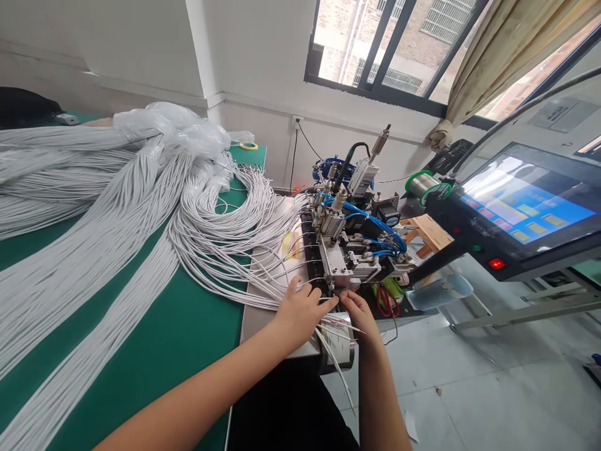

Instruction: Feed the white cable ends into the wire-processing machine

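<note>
My left hand (pixel 302 311) reaches over the front end of the machine's black cable holder (pixel 310 250), fingers bent and closed on a white cable (pixel 267 303). My right hand (pixel 360 312) meets it from the other side, its thumb and index finger pinched together just below the metal block (pixel 334 263). What lies in that pinch is too small to tell. Several loose cable ends (pixel 339 369) hang below both hands, past a shiny metal cylinder (pixel 345 351). More white cables run from the coiled bundle (pixel 220 219) into the holder side by side.
Long cable bundles (pixel 107 250) cover much of the green table (pixel 154 369). Blue air tubes (pixel 375 222) rise over the machine. To the right stand a lit touch screen (pixel 530 200), a solder wire spool (pixel 422 183), red-handled scissors (pixel 387 303) and a clear plastic container (pixel 441 292).
</note>
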`<state>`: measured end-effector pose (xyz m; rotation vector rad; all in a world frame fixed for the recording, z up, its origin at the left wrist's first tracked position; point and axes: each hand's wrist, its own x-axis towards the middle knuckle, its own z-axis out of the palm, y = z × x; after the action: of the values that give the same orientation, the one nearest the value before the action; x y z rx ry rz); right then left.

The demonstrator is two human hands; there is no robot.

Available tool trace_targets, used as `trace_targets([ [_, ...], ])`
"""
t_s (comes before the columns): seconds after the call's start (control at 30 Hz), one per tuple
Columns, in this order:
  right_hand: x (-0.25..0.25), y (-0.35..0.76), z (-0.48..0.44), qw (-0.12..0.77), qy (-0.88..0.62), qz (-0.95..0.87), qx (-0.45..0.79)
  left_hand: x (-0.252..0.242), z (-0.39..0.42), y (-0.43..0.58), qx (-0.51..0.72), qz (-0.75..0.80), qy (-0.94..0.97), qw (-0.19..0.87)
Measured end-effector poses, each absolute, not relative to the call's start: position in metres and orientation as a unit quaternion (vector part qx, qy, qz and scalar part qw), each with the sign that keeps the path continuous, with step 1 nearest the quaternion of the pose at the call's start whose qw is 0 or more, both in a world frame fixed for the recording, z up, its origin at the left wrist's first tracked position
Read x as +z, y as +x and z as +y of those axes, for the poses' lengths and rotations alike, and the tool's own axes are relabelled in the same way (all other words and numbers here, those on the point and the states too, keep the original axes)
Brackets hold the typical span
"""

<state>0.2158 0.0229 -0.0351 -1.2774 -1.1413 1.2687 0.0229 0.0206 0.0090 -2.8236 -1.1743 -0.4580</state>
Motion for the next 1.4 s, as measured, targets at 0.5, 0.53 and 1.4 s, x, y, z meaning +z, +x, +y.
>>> trace_targets([
  [0.5,-0.029,0.224,-0.008,0.489,-0.566,-0.481,0.457,-0.005,0.019,0.014,-0.267,-0.351,-0.892,0.097],
  [0.53,-0.026,0.227,-0.011,0.485,-0.571,-0.485,0.45,-0.005,0.018,0.013,-0.266,-0.355,-0.891,0.097],
  [1.4,0.032,0.238,-0.054,0.31,-0.558,-0.68,0.361,0.0,0.018,0.012,-0.236,-0.39,-0.89,0.022],
])
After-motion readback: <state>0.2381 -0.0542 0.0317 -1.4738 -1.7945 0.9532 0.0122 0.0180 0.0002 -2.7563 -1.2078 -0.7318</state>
